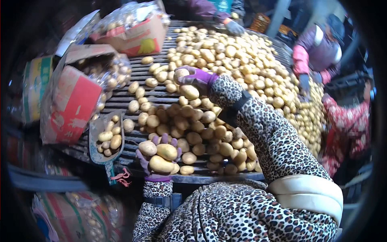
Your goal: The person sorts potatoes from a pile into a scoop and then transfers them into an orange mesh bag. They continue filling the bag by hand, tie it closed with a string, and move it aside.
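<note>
Leopard-print jacket (242,209) with padded sleeves fills the bottom foreground, below the rim of a dark slatted metal table (124,101). At its near edge, the purple-gloved left hand (144,164) lies palm up, fingers curled around several yellowish-tan oval potatoes (161,164). Farther out, the purple-gloved right hand (200,78) reaches over the slats, closed on a pale round potato (181,73); a yellow oval potato (189,92) shows just below it, though whether that one is gripped I cannot tell. Loose brownish potatoes (193,138) lie between the hands, and a broad yellow potato heap (225,52) spreads beyond. Left of the left hand sits a worn blue-grey scoop (106,160) containing small potatoes, near a red-and-tan cardboard box (76,109). Across the heap, a co-worker in a purple jacket (322,47) has grey-gloved hands at the potatoes.
</note>
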The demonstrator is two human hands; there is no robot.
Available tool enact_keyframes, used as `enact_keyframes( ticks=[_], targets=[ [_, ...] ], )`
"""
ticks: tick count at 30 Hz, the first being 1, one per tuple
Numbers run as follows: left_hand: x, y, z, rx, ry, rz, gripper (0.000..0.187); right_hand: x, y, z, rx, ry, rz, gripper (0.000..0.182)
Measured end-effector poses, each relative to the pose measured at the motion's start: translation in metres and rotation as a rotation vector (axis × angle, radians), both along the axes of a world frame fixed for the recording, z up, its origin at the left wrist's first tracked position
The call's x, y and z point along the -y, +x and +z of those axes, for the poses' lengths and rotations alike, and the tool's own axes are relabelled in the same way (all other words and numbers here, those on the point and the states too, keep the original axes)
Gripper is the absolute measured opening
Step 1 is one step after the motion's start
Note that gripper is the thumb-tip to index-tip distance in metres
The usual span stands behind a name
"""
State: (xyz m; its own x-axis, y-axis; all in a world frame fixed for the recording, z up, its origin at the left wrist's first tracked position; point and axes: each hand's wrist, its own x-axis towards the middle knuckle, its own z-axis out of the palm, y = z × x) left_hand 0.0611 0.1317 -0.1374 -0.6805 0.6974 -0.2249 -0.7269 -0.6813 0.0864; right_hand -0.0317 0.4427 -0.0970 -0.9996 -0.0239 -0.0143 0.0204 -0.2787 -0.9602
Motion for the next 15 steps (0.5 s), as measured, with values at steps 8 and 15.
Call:
enact_keyframes(
  ticks=[8, 15],
  targets=[
    [0.006, -0.001, -0.006, -0.135, 0.225, -0.340, 0.081, 0.070, 0.250, 0.028, 0.201, -0.970, -0.229, 0.054],
    [-0.021, 0.063, 0.028, -0.311, 0.456, -0.864, 0.075, 0.179, 0.450, -0.026, 0.474, -0.784, -0.555, 0.052]
  ],
)
